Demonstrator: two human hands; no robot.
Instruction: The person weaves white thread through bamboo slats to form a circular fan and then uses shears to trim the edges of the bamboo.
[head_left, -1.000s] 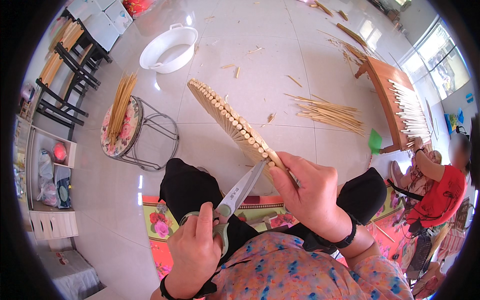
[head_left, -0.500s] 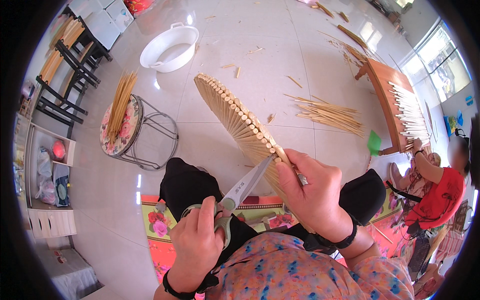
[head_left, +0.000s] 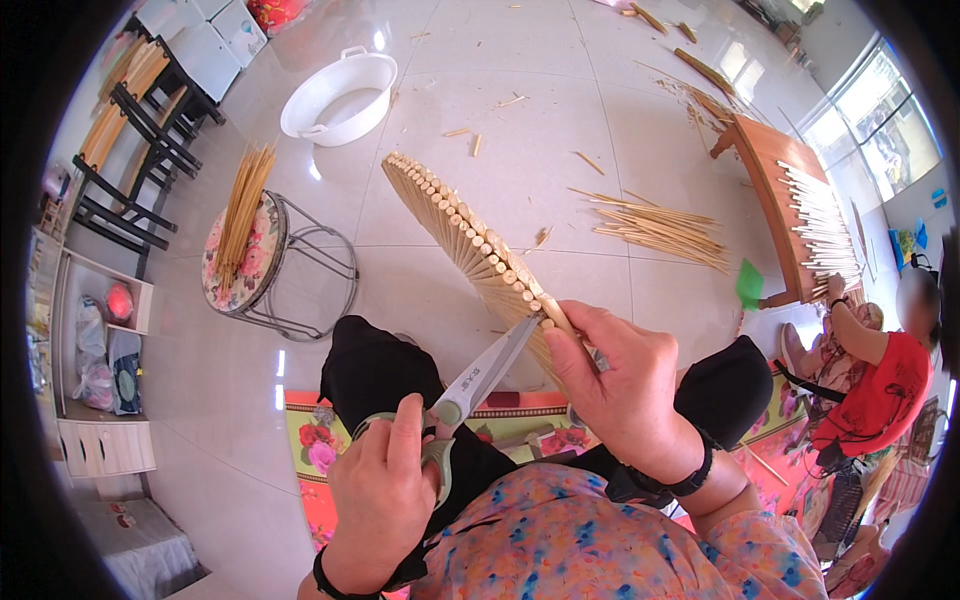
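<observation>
My left hand (head_left: 382, 490) is closed round the green-grey handles of a pair of scissors (head_left: 488, 370). The blades point up and to the right, their tips touching the rim of a curved, fan-like piece of pale sticks (head_left: 445, 215). Round cut stick ends line the upper edge of that piece, and the sticks run down from it side by side. Near its lower end my right hand (head_left: 635, 385) pinches the piece, thumb on the near face. The fingers behind it are mostly hidden.
A floral stool (head_left: 245, 250) bears a bundle of sticks. Beyond it stands a white basin (head_left: 340, 100). Loose sticks (head_left: 665, 232) and scraps lie on the tiles. At right, a person in red (head_left: 870, 385) reaches to a wooden table (head_left: 760, 190) covered with sticks.
The scissor tips and the fan-like piece have shifted slightly left. My left hand has moved a little to the left; both hands keep their hold.
</observation>
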